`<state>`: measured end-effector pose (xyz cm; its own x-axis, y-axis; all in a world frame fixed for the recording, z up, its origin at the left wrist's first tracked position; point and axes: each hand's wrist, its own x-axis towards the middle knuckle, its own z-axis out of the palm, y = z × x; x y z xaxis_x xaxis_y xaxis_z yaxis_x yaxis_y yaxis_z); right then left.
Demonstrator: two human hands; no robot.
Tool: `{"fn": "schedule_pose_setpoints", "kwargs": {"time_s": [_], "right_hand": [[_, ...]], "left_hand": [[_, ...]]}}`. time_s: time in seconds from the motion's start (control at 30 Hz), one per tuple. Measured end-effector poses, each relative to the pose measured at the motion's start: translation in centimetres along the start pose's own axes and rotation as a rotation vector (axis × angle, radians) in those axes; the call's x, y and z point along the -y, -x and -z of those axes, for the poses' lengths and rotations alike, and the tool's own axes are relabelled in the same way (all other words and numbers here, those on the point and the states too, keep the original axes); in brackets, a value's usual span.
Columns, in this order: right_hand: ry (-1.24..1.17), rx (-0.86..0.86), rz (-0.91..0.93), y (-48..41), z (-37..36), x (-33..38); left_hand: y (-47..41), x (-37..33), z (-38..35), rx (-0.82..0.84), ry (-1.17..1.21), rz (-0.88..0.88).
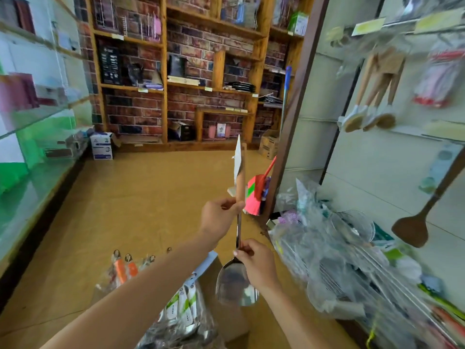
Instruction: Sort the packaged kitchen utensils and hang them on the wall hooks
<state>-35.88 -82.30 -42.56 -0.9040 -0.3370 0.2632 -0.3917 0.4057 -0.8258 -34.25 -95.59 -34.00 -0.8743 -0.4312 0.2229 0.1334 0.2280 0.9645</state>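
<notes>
Spatula (238, 230) held upright mid-view, blade down, tagged handle end up, probably to present its hanging end to the wall. Left hand (220, 214) grips the handle's foot. Right hand (258, 267) pinches the shaft above the blade, steadying it. Wrapped utensils (339, 248) lie heaped at right, below a hung turner (410, 231).

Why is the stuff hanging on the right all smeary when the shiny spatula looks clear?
Head view: the sides are streaked, likely motion blur, so the hanging brushes look smeary; the spatula, gripped mid-frame by left hand and right hand, is sharp; the wide lens tilts the brown post.
</notes>
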Motion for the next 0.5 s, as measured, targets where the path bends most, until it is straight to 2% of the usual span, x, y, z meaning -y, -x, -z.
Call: {"fn": "schedule_pose_setpoints", "kwargs": {"time_s": [0.2,0.33,0.5], "right_hand": [[-0.034,-0.117,0.016,1.3,7.5,-0.2],[-0.017,-0.178,0.034,3.0,12.9,-0.7],[0.022,-0.250,0.007,6.2,21.2,-1.9]], "left_hand": [[0.8,-4.8,-5.6,0.019,-0.225,-0.336],[2.3,-8.9,-10.4,0.146,-0.105,-0.436],[4.6,-12.4,-18.1,0.297,-0.066,-0.496]]}}
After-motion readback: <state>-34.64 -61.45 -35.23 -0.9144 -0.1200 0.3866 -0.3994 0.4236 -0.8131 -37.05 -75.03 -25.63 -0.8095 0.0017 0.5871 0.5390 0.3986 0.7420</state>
